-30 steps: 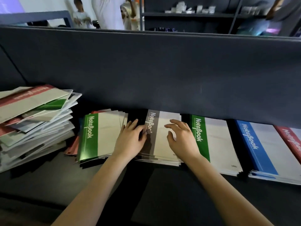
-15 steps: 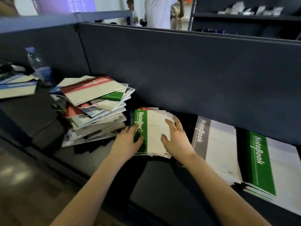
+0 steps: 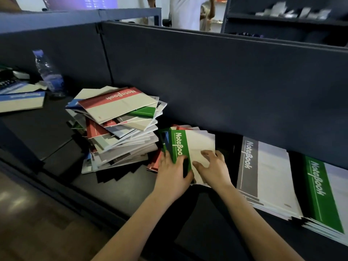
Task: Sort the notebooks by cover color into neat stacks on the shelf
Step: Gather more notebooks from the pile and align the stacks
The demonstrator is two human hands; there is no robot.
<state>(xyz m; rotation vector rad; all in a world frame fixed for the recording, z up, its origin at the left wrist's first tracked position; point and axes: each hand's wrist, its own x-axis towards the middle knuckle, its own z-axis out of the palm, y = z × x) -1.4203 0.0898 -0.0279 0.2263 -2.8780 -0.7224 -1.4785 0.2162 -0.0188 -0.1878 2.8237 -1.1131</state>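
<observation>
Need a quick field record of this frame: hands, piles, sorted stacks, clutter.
left hand: grips the left edge of the green-topped pile
right hand: fingers rest on that pile's white cover
green-topped pile: small, uneven, red and blue covers showing beneath
unsorted heap: tall, skewed, mixed colours, red notebook on top, left of the hands
grey stack: neat, right of the hands
green stack: neat, right of the grey stack
other: water bottle and blue notebook at far left

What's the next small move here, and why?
Probably lift the green notebook and carry it right to the green stack. The left hand grips its edge, the right hand rests on its cover, and red covers show beneath it.
</observation>
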